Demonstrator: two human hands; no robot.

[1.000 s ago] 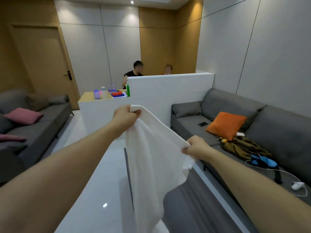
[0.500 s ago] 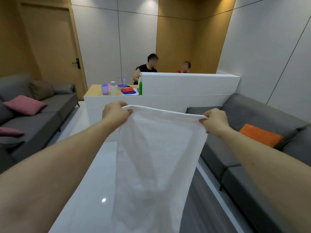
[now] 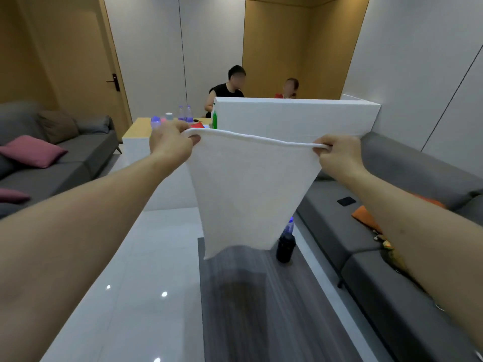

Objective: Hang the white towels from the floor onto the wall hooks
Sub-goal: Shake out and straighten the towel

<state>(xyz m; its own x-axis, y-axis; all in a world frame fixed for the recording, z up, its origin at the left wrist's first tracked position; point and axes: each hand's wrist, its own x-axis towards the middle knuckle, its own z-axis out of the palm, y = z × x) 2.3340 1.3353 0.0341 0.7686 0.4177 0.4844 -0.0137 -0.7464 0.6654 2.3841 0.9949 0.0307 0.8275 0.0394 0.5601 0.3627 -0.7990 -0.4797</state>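
Head view shows a white towel [image 3: 251, 194] held up in mid-air at the centre of the picture, spread flat by both hands. Left hand [image 3: 171, 145], at about 10 o'clock from the towel's middle, is closed on the upper left corner, thumb and fingers pinching the hem. Right hand [image 3: 337, 155], at about 2 o'clock, is closed on the upper right corner in the same pinch. The top hem runs nearly taut between them with a slight sag toward the right. The cloth narrows as it hangs, and its lower edge ends clear of a dark wood-grain table [image 3: 261, 309] at 6 o'clock; no part of it touches the table or the floor. A dark bottle [image 3: 286, 246] stands upright on the table at about 5 o'clock, partly hidden behind the towel's lower right edge. A grey sofa [image 3: 407, 296] runs along the wall at 3 to 4 o'clock, with an orange cushion [image 3: 366, 218] on it. Another grey sofa lies at 9 o'clock, carrying a pink cushion [image 3: 32, 151]. At 12 o'clock stands a white partition [image 3: 295, 116], and two people sit behind it. No wall hooks are in sight.
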